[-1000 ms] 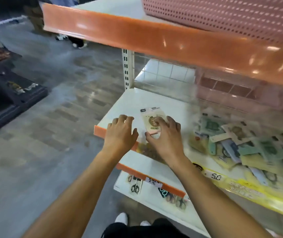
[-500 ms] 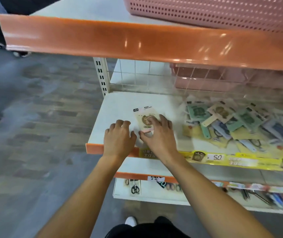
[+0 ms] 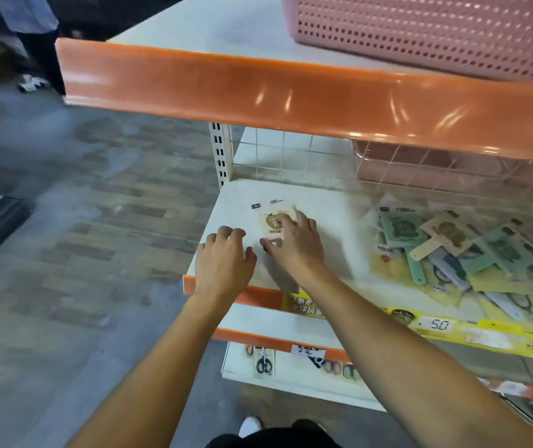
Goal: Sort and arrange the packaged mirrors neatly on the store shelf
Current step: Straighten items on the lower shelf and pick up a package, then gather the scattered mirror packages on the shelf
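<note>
A packaged mirror (image 3: 270,218) with a beige card and pink handle lies flat near the left end of the white shelf (image 3: 333,227). My right hand (image 3: 296,245) rests on it, fingers spread over the pack and thumb by the handle. My left hand (image 3: 223,258) lies beside it on the shelf, fingers loosely bent, holding nothing. A jumbled pile of packaged mirrors (image 3: 459,253), green, beige and blue, covers the right part of the same shelf.
An orange-edged upper shelf (image 3: 291,92) overhangs with a pink perforated basket (image 3: 436,30) on it. A pink wire basket (image 3: 436,163) stands at the back. Scissors (image 3: 263,363) lie on the lower shelf. A person's legs (image 3: 44,59) stand far left.
The view has swung and come closer. Both hands have stayed on the shelf, the right one still pressing the same mirror pack, which shifted slightly deeper onto the shelf.
</note>
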Demonstrator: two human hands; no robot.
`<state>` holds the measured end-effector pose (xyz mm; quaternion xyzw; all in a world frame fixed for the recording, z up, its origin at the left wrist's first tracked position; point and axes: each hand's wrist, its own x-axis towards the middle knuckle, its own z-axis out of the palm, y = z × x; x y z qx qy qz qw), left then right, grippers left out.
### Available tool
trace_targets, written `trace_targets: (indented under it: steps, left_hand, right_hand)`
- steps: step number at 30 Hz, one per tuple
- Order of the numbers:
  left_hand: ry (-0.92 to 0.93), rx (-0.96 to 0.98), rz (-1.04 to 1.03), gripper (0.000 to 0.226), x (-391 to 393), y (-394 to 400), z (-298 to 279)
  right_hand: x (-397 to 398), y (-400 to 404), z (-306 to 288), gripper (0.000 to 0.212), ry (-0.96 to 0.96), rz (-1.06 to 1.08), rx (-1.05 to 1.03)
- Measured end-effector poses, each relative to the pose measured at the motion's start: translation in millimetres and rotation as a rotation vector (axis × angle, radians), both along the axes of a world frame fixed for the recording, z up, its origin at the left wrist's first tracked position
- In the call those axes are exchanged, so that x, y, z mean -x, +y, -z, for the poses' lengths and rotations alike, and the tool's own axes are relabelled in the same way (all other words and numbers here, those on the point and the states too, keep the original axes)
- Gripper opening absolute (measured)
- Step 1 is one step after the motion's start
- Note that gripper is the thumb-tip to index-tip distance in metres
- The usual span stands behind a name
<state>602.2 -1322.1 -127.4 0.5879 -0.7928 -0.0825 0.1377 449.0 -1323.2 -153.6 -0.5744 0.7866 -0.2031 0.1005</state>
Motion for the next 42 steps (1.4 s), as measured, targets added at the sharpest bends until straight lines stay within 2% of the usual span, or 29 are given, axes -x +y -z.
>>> trace_targets:
  steps: [7, 10, 13, 17, 20, 23, 27, 34, 38, 42]
  left_hand:
    - [0.045, -0.016, -0.014, 0.037, -1, -11, 5]
    - [0.05, -0.027, 0.006, 0.038, 3, -13, 5]
    - [0.073, -0.029, 0.031, 0.038, 9, -16, 4]
    - [0.092, -0.019, 0.123, 0.042, 26, -23, -2]
    - [0.115, -0.021, 0.214, 0.043, 50, -18, -8]
    - [0.175, -0.018, 0.297, 0.043, 79, -6, -9]
    - [0.168, -0.007, 0.423, 0.044, 119, 17, -11]
    - [0.151, -0.003, 0.598, 0.043, 184, 62, -16]
    - [0.138, -0.005, 0.615, 0.039, 219, 89, -16]
    - [0.114, 0.007, 0.602, 0.042, 259, 113, -13]
  right_hand:
    - [5, 2, 18, 0.057, 0.034, -0.027, -0.06]
    - [5, 2, 16, 0.053, 0.095, -0.023, -0.093]
    - [8, 4, 10, 0.049, 0.073, -0.022, -0.101]
    - [22, 20, -6, 0.051, 0.017, 0.06, 0.018]
    - [38, 39, -17, 0.042, -0.027, 0.165, 0.161]
    - [57, 62, -23, 0.039, 0.001, 0.245, 0.236]
    - [79, 97, -31, 0.04, 0.106, 0.321, 0.307]
    - [132, 164, -49, 0.043, 0.061, 0.457, 0.223]
    - [162, 193, -47, 0.038, 0.037, 0.504, 0.2]
    - [202, 221, -43, 0.043, 0.047, 0.521, 0.132]
